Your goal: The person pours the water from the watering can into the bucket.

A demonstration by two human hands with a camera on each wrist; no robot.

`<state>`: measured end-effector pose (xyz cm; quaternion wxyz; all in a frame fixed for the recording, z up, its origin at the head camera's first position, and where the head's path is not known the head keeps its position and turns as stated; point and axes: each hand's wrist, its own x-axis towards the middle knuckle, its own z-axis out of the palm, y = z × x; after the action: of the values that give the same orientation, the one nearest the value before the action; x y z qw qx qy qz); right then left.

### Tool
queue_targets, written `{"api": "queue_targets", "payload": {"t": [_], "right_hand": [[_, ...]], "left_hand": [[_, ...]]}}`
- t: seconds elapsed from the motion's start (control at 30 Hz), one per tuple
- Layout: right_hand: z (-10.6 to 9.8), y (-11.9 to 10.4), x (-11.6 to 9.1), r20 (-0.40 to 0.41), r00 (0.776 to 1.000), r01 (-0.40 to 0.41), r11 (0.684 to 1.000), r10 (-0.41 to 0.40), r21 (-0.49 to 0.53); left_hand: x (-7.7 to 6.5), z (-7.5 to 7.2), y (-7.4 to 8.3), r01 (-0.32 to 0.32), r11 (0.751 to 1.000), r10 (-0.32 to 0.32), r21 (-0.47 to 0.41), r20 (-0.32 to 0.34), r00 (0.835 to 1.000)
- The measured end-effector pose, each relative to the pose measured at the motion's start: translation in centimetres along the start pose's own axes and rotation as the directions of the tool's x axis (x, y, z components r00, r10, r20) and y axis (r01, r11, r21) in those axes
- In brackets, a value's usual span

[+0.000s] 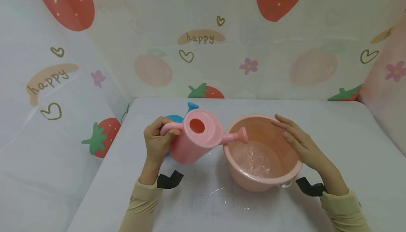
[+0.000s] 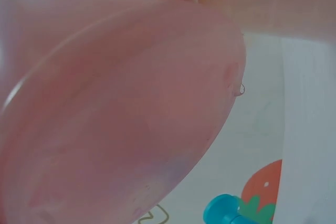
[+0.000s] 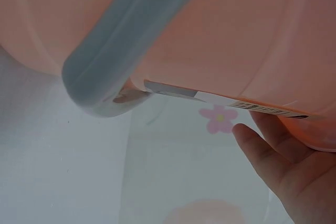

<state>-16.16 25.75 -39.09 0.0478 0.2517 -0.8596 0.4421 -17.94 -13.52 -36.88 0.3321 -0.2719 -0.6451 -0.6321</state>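
My left hand (image 1: 157, 140) grips the handle of a pink watering can (image 1: 193, 151), raised and tipped to the right. Its spout head (image 1: 242, 135) is over the left rim of a pink bucket (image 1: 253, 185). Rippled water (image 1: 253, 160) lies in the bucket. From the left wrist view, the can's underside (image 2: 121, 108) fills most of the frame, with a drop on its edge; the left hand is hidden there. My right hand (image 1: 304, 147) is at the bucket's right rim, fingers extended. The right wrist view shows that hand (image 3: 299, 177) beside the bucket's wall (image 3: 220, 35).
A blue watering can (image 1: 173, 118) stands behind the pink one, mostly hidden. Water drops (image 1: 217, 191) dot the white tabletop (image 1: 196, 211) in front. The bucket's pale carrying handle (image 3: 121, 51) hangs on its near side. Strawberry-printed sheets (image 1: 203, 66) enclose the table's back and sides.
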Motion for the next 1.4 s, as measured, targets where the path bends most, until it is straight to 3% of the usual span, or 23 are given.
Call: {"api": "queue_targets", "payload": {"t": [0.3, 0.7, 1.4], "right_hand": [[0.0, 0.06, 0.05, 0.003, 1.0, -0.004, 1.0, 0.004, 0.003], [0.08, 0.0, 0.14, 0.009, 1.0, -0.007, 1.0, 0.007, 0.005], [0.06, 0.06, 0.07, 0.008, 1.0, -0.021, 1.0, 0.021, 0.019]], "left_hand": [[0.08, -0.02, 0.07, -0.026, 0.999, 0.025, 0.047, 0.007, 1.0], [0.04, -0.04, 0.3, -0.113, 0.99, 0.111, 0.085, 0.033, 0.993], [0.03, -0.03, 0.08, -0.092, 0.987, 0.089, 0.133, 0.022, 0.996]]}}
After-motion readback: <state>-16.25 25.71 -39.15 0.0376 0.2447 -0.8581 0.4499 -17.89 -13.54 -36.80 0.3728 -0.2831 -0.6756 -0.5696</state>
